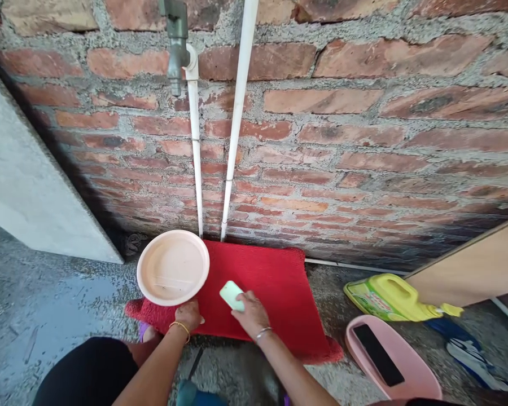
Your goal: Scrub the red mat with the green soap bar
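Red mat (279,282), right hand (253,317) above its middle, fingers closed on a pale green bar (231,294), peach basin (175,265) at its left end, left hand (188,314) by its front-left edge, fingers curled, grip unclear.

Rug (275,293) solid red. Block (231,294) pale green. Basin (178,262) pale peach. Bottle (376,285) yellow. 2 pipes (237,113) white. Wall (347,59) red-orange brick, grey mortar grid. 1 bracelet (182,325) gold, 1 silver.

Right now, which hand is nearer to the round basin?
Left. The left hand is by the near rim of the basin; the right hand is farther right, over the red mat.
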`<action>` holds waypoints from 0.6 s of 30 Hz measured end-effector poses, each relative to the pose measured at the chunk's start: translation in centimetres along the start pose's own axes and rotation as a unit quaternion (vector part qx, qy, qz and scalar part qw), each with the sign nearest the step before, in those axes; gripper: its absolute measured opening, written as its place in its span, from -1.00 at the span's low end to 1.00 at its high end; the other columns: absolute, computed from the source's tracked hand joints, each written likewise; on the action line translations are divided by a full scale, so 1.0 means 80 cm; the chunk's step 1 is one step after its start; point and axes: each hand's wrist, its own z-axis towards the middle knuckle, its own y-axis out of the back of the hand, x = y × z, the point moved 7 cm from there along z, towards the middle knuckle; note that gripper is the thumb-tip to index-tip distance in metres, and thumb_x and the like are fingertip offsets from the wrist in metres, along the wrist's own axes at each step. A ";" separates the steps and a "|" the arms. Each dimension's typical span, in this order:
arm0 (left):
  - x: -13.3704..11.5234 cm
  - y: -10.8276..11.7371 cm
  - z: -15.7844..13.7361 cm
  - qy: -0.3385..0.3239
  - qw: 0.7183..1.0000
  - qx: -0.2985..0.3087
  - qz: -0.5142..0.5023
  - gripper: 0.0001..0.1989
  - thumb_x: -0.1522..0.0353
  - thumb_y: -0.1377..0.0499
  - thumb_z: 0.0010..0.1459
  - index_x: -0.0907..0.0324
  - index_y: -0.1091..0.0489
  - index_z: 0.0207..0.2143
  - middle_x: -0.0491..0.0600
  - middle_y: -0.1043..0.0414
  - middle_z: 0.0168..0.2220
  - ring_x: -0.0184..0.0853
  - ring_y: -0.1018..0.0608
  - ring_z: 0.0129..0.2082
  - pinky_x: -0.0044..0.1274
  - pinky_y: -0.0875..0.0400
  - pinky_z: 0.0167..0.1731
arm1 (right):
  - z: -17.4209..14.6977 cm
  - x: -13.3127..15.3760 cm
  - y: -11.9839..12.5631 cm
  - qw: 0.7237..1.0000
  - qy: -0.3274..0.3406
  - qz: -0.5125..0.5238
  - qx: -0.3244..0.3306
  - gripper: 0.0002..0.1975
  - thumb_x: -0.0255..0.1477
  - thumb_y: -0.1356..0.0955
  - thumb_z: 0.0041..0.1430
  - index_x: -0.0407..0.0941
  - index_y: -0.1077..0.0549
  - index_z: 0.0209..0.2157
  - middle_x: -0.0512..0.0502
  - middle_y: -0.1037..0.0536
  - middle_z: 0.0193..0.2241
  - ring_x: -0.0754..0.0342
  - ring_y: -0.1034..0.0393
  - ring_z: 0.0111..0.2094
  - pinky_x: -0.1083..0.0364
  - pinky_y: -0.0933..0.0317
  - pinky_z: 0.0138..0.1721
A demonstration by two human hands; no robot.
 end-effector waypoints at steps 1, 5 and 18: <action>0.005 -0.002 0.000 0.000 1.000 0.007 0.008 -0.53 0.37 -0.27 -0.03 0.18 -0.37 -0.01 0.13 -0.44 0.08 -0.15 -0.46 0.10 -0.43 -0.38 0.01 | 0.004 0.032 -0.013 0.999 0.027 -0.012 0.016 -0.71 -0.37 -0.39 -0.01 0.01 -0.48 -0.17 -0.07 -0.41 -0.13 -0.01 -0.36 -0.12 0.08 -0.16 -0.07; 0.022 -0.011 -0.002 -0.001 0.999 0.015 0.035 -0.52 0.41 -0.25 -0.04 0.21 -0.38 0.01 0.19 -0.40 0.10 -0.09 -0.43 0.12 -0.35 -0.34 0.06 | 0.016 0.093 -0.037 0.994 0.075 -0.050 0.056 -0.67 -0.35 -0.37 0.05 0.00 -0.45 -0.09 -0.12 -0.39 -0.09 -0.05 -0.32 -0.05 0.06 -0.12 -0.04; 0.059 -0.006 0.003 -0.006 0.998 -0.028 0.051 -0.58 0.55 0.05 0.16 0.32 -0.38 0.04 0.27 -0.43 0.06 -0.10 -0.47 0.07 -0.31 -0.38 0.02 | -0.021 0.076 -0.036 0.995 0.037 -0.060 0.074 -0.66 -0.33 -0.38 0.04 -0.01 -0.43 -0.09 -0.11 -0.39 -0.12 0.00 -0.37 -0.11 0.09 -0.15 -0.11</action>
